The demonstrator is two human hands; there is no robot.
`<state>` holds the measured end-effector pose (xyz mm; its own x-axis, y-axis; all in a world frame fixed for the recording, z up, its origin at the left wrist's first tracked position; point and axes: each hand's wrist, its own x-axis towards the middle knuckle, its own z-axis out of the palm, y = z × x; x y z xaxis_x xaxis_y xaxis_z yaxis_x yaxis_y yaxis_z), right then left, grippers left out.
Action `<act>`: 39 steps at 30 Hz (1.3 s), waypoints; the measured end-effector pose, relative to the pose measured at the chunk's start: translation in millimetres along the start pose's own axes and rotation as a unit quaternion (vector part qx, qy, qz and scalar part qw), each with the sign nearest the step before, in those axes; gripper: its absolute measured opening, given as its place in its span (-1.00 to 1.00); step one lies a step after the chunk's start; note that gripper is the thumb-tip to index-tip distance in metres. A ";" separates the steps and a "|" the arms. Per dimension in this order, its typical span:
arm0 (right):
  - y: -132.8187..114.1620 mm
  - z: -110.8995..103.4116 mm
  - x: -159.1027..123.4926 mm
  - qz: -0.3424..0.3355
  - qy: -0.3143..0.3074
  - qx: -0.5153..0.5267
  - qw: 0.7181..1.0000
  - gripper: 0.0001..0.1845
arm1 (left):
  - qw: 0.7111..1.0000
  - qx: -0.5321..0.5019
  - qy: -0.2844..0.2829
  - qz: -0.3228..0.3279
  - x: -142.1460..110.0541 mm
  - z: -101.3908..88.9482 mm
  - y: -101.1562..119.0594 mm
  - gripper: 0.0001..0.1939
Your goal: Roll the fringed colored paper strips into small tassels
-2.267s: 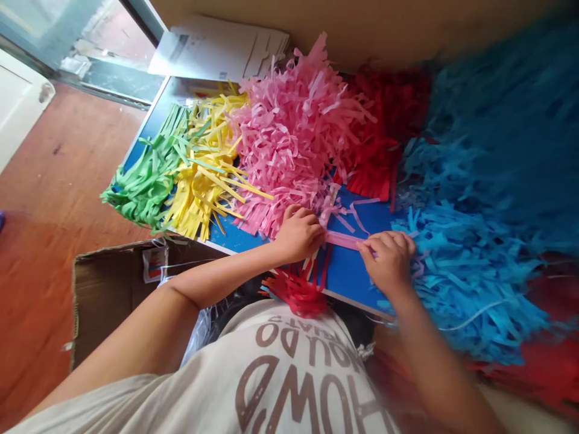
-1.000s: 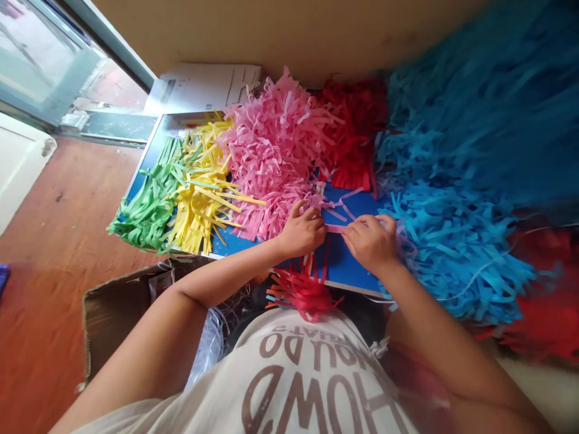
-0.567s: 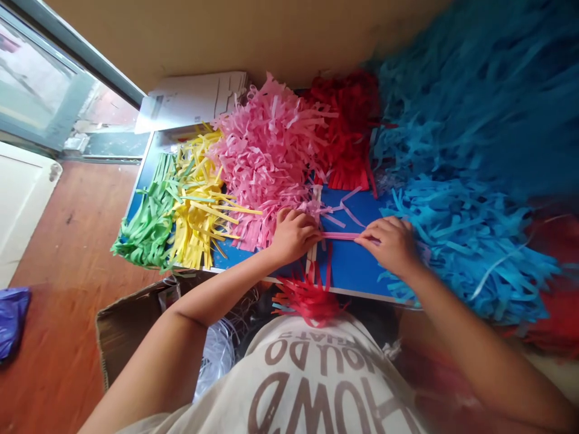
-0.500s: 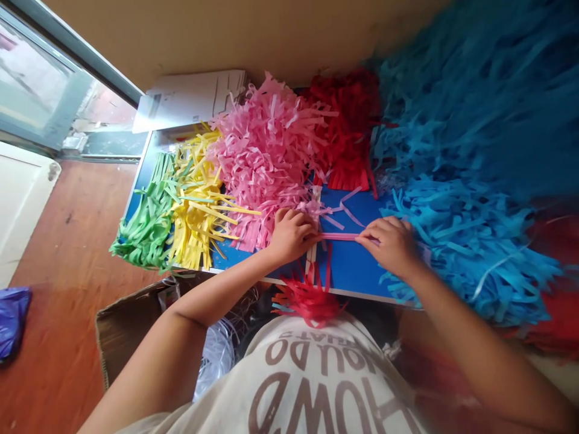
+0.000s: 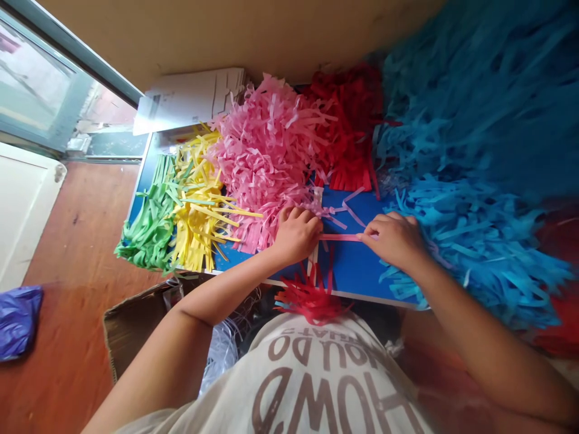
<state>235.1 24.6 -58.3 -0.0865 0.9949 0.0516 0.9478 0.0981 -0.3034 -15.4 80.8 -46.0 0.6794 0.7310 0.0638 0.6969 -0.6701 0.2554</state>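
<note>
Compared with a second ago, the right hand (image 5: 395, 241) sits further right of the left hand (image 5: 296, 235), and the pink paper strip (image 5: 339, 237) between them now runs straight and taut instead of short and bunched. The right thumb and fingers pinch the strip's right end. The left fingers curl down over its left end, where it meets the pink paper fringe (image 5: 266, 163); the grip itself is hidden, so the hold there can only be read from the curled fingers.

The strip lies just above the blue board (image 5: 348, 271), crossing a bare patch of it that is bounded by the pink fringe on the left, the red paper fringe (image 5: 348, 129) on the far side and the light-blue paper fringe (image 5: 474, 259) on the right. The right hand touches the edge of the light-blue pile. The board's white-trimmed near edge (image 5: 362, 295) runs just below both hands, and a red fringe (image 5: 310, 301) hangs over it, close to the person's T-shirt (image 5: 316, 386).
</note>
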 end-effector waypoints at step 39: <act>14.2 10.4 -18.7 -0.113 0.109 0.080 0.984 -0.81 | 0.993 -0.113 0.030 0.022 -10.6 17.9 -16.9 -0.75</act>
<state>247.0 7.6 -73.5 -0.2050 0.9204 0.3329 0.8496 0.3362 -0.4063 -30.3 82.0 -68.2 0.6889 0.7119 0.1362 0.5925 -0.6613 0.4599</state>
